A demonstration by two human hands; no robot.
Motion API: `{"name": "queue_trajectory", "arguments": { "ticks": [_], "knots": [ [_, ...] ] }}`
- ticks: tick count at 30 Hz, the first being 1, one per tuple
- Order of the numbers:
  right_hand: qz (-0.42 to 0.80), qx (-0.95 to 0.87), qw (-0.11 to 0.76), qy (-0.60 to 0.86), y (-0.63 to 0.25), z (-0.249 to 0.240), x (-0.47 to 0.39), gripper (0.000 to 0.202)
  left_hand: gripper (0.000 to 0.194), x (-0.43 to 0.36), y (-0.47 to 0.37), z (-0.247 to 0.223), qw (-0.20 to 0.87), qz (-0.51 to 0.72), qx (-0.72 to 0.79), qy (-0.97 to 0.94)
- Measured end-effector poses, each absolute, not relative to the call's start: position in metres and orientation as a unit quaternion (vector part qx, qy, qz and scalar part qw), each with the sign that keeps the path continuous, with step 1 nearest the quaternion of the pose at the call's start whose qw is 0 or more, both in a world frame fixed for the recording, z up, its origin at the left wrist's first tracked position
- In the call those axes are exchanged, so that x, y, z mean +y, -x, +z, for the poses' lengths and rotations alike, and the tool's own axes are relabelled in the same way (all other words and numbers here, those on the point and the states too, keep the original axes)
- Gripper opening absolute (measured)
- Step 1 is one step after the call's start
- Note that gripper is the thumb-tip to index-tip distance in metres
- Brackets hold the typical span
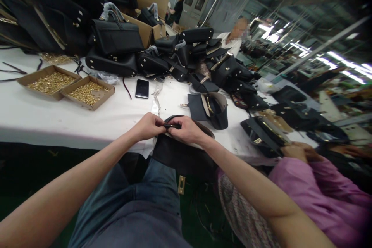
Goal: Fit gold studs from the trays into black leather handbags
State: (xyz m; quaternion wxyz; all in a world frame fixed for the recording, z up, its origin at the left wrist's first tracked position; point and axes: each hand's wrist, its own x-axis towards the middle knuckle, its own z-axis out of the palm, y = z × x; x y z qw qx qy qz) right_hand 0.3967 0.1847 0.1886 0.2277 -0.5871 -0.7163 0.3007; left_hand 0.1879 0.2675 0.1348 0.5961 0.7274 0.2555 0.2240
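Observation:
A black handbag (184, 154) lies at the table's front edge, its flap hanging down over my lap. A gold metal plate (181, 185) dangles at the end of that flap. At the bag's upper edge, the fingers of my left hand (148, 127) are pinched on one end of a short, dark strap-like piece (172, 126). My right hand (187, 130) grips the other end, with the bag's opening beneath it. Whether this piece is joined to the bag is hidden by my fingers.
Cardboard trays of small gold fittings (87, 92) and a phone (142, 89) lie on the white table (122, 110). Behind stand piled black handbags (116, 37); an opened one (216, 110) sits nearer. At right, a co-worker in pink sleeves (299, 182) handles another bag (263, 135).

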Motion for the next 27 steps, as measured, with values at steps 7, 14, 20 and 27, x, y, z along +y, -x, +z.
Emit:
{"name": "queue_trajectory", "arguments": {
  "ticks": [7,14,20,27],
  "knots": [
    [0.300,-0.713,0.242,0.585,-0.397,0.187,0.184,0.018,0.022,0.260,-0.190,0.138,0.550,0.258,0.288,-0.741],
    [0.266,-0.719,0.257,0.588,-0.392,0.184,0.184,0.019,0.022,0.260,-0.193,0.136,0.531,0.260,0.300,-0.749],
    [0.247,-0.731,0.257,0.582,-0.392,0.183,0.184,0.018,0.023,0.255,-0.189,0.140,0.510,0.274,0.296,-0.760],
    [0.236,-0.758,0.232,0.562,-0.399,0.196,0.180,0.015,0.024,0.243,-0.190,0.161,0.309,0.249,0.329,-0.857]
  ]
}}
